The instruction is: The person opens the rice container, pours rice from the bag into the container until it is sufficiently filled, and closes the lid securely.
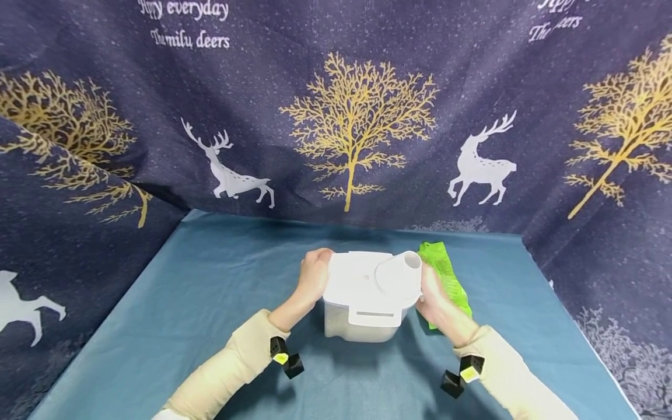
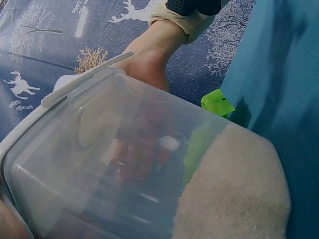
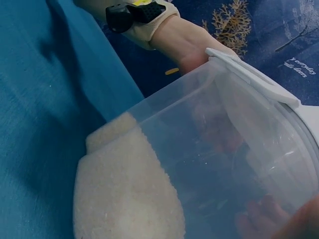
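A clear plastic storage container (image 1: 336, 321) with a white lid (image 1: 349, 280) is between the two hands. On the lid's right half stands a white round cup (image 1: 391, 280), and a slotted clip (image 1: 374, 317) hangs at its front. Pale rice-like grains (image 3: 124, 194) fill the lower part, heaped toward the bottom. My left hand (image 1: 314, 271) grips the container's left side near the lid. Opposite it, my right hand (image 1: 436, 297) holds the right side, its fingers (image 2: 132, 159) showing through the clear wall in the left wrist view.
A bright green packet (image 1: 445, 271) lies behind and to the right, partly covered by the right hand. A blue cloth (image 1: 236, 256) covers the table. Dark fabric (image 1: 252, 105) with trees and deer hangs behind and along the sides.
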The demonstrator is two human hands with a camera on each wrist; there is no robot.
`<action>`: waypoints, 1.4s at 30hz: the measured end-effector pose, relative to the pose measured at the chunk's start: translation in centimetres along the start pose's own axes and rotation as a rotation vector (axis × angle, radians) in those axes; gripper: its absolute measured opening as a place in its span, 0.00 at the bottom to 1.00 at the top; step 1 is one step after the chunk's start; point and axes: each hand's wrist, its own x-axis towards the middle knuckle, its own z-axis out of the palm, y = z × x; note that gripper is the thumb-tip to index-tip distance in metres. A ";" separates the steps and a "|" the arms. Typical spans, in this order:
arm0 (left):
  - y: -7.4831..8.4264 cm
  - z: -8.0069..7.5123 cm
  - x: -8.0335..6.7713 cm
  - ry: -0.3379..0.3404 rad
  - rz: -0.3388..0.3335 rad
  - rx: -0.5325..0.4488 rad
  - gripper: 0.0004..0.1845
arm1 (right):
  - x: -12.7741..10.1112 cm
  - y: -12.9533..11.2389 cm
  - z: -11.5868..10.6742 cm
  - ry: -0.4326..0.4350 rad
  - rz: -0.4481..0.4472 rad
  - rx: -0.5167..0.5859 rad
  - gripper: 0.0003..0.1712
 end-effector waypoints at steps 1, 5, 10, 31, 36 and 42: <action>0.0 0.0 0.0 0.004 0.001 -0.003 0.19 | 0.0 0.0 0.0 -0.007 -0.003 0.006 0.28; 0.2 0.1 0.1 0.016 0.003 -0.009 0.19 | 0.2 -0.1 0.2 -0.020 0.001 0.031 0.29; 0.2 0.0 0.1 0.021 -0.005 -0.007 0.19 | 0.2 0.0 0.2 -0.027 0.013 0.023 0.29; -0.3 0.3 0.1 -0.051 -0.021 -0.095 0.19 | 0.2 0.4 0.3 -0.029 -0.005 0.035 0.29; -0.4 0.3 0.1 -0.074 -0.026 -0.110 0.19 | 0.3 0.6 0.3 -0.024 -0.010 0.047 0.30; -0.5 0.5 0.2 -0.086 -0.029 -0.155 0.17 | 0.2 0.5 0.2 -0.034 -0.014 0.050 0.30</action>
